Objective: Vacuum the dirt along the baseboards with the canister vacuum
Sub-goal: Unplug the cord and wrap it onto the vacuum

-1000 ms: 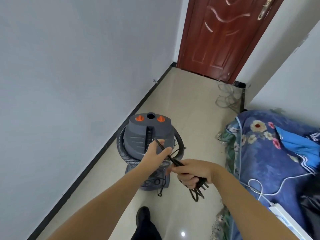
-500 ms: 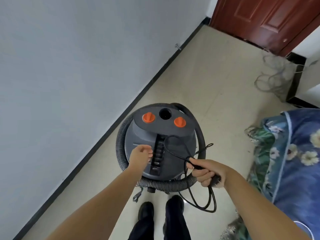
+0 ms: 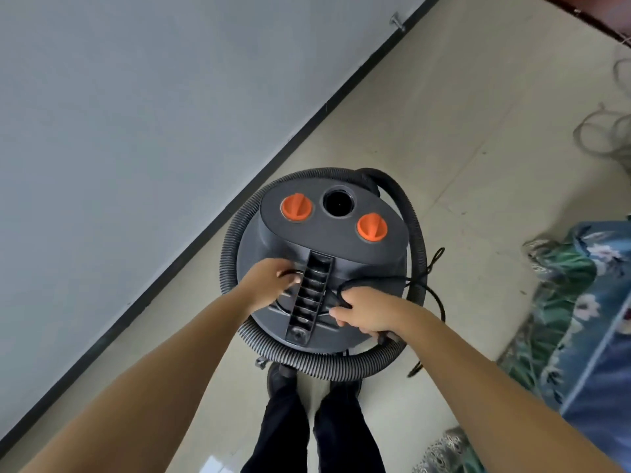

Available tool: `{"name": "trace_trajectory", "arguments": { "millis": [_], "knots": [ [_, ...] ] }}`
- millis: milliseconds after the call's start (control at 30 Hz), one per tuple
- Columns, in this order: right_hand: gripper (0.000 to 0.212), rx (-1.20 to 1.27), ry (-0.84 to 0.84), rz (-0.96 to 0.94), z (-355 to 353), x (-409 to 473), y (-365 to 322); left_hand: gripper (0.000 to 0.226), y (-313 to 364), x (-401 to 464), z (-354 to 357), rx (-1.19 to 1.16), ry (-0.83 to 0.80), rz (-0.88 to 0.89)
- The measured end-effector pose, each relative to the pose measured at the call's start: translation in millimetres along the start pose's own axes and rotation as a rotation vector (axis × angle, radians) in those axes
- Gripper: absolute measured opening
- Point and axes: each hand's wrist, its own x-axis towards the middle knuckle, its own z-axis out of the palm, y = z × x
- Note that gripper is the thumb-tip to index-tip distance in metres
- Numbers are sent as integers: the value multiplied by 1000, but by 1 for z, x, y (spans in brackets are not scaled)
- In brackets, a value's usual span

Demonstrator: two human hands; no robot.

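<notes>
1 canister vacuum [image 3: 327,254], 2 orange knobs [image 3: 296,207], 2 hands on lid.

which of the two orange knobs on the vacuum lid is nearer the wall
The orange knob left of the round hole is nearer the wall. The other orange knob sits right of the hole, toward the floral bedding.

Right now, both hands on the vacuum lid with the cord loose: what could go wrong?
1. The cord loops loosely over the lid and down the right side; it could snag the hose or trip the feet if the vacuum moves.
2. The hose is coiled around the body; lifting now may let it slide off.
3. The left hand and right hand both hold cord near the ribbed handle, so the grip looks weak.
</notes>
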Motion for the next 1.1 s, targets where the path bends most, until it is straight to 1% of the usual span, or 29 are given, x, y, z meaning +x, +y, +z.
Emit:
{"name": "trace_trajectory", "arguments": {
  "millis": [33,100,167,267,333,367,400,433,467,500,533,567,600,633,667,767,833,867,933,1000,1033,1100],
  "knots": [
    [28,-96,98,-42,6,6,-3,21,-7,1,-7,-12,50,-12],
    [27,-137,245,-87,21,15,-5,20,-26,3,-25,-129,173,-100],
    [29,-185,390,-71,32,17,-2,18,-52,3,-50,-253,297,-200],
    [36,-222,561,-7,42,13,6,24,-92,0,-86,-409,451,-344],
    [35,-270,631,7,45,11,1,29,-103,1,-98,-491,467,-455],
    [34,-343,647,2,46,12,-3,38,-100,2,-99,-456,461,-493],
    [33,-419,647,-3,48,13,-8,48,-91,1,-96,-355,447,-499],
    [33,-468,649,-5,49,13,-11,58,-79,-2,-90,-217,454,-442],
    [35,-500,643,17,51,13,-13,63,-62,-9,-79,-68,494,-319],
    [37,-521,652,41,53,13,-15,64,-43,-20,-64,28,531,-136],
    [38,-539,669,56,54,11,-16,63,-23,-33,-44,73,518,48],
    [38,-559,718,59,54,8,-17,61,-7,-44,-20,137,481,195],
    [36,-575,794,59,55,6,-17,61,7,-53,6,206,432,298],
    [34,-588,881,46,55,5,-15,65,19,-59,27,277,380,336],
    [33,-600,972,27,55,5,-13,70,26,-62,45,321,346,309],
    [37,-635,1145,-22,53,5,2,95,21,-45,68,298,228,121],
    [41,-643,1236,-14,47,4,15,107,12,-38,69,310,231,174],
    [45,-641,1255,-9,42,3,18,106,9,-36,69,304,241,215],
    [53,-640,1218,-68,26,6,15,94,5,-31,69,265,260,323],
    [57,-641,1099,-168,6,14,12,83,3,-22,69,231,281,438],
    [59,-651,1037,-181,-3,18,12,80,4,-16,68,212,290,466],
    [61,-670,959,-119,-16,27,14,77,8,0,64,192,300,500]
  ]
}}
